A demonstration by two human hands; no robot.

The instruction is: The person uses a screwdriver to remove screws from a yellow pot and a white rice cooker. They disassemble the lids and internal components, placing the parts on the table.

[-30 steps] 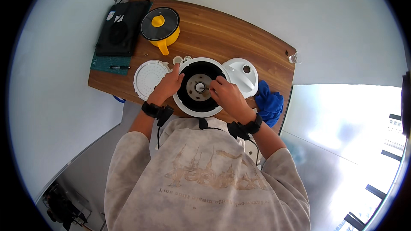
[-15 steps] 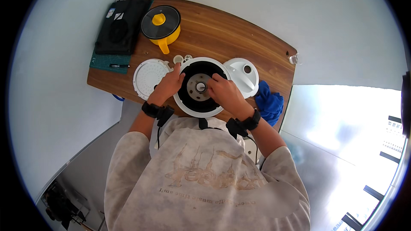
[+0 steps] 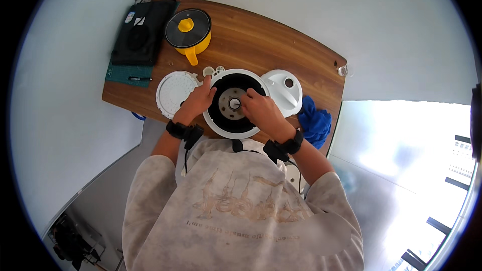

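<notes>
In front of me stands a white rice cooker body (image 3: 213, 125), its dark well uncovered and no inner pot in it. A round metal heating plate (image 3: 229, 114) with a ring at its centre shows at the bottom. My left hand (image 3: 200, 101) is closed on the cooker's left rim, thumb toward the well. Over the right part of the well, my right hand (image 3: 262, 113) is curled with fingertips pressed together near the heating plate's centre. What those fingers hold, if anything, is hidden. Left of the cooker lies a round white perforated cover (image 3: 175, 90).
A white lid (image 3: 291, 93) adjoins the cooker on the right, beside a blue cloth (image 3: 315, 123). Behind are small white cups (image 3: 208, 71) and a yellow pot (image 3: 201, 45). At far left, a black flat appliance (image 3: 138, 35) and a pen (image 3: 139, 79) rest on a green mat (image 3: 118, 74).
My right hand has shifted very slightly left over the well. My left hand stays at the rim, and the view has moved a little.
</notes>
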